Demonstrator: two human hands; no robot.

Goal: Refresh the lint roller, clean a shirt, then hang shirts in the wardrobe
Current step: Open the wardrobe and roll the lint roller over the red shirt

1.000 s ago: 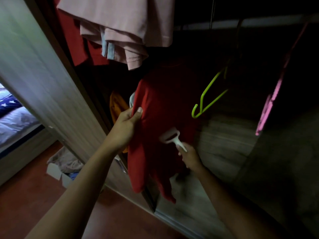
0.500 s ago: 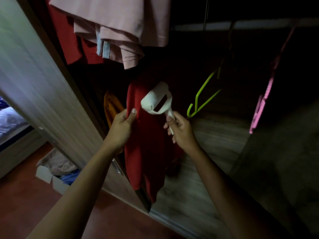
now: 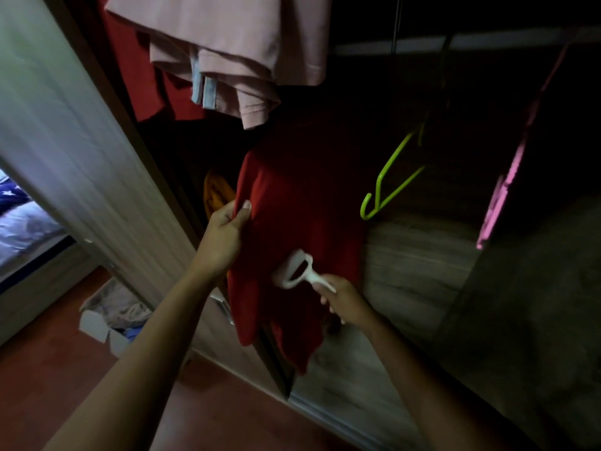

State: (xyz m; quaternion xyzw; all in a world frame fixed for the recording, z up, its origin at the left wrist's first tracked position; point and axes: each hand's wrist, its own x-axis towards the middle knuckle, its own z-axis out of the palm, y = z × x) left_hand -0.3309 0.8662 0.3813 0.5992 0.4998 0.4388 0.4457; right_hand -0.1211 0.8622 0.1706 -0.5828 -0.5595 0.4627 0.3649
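A red shirt [image 3: 302, 206] hangs inside the dark wardrobe, its top lost in shadow. My left hand [image 3: 227, 232] pinches the shirt's left edge with thumb on the front. My right hand [image 3: 344, 297] grips the handle of a white lint roller [image 3: 297, 270], whose head lies against the lower part of the red shirt.
Pink shirts [image 3: 234, 43] hang above. An empty green hanger [image 3: 390, 187] and a pink hanger [image 3: 500, 196] hang to the right. The wardrobe door [image 3: 65, 141] stands open at left. A box of clothes [image 3: 110, 317] sits on the red floor; a bed [image 3: 19, 229] lies far left.
My right hand has drawn the lint roller down the red shirt from its upper part to its lower part. My left hand keeps its hold on the shirt's edge.
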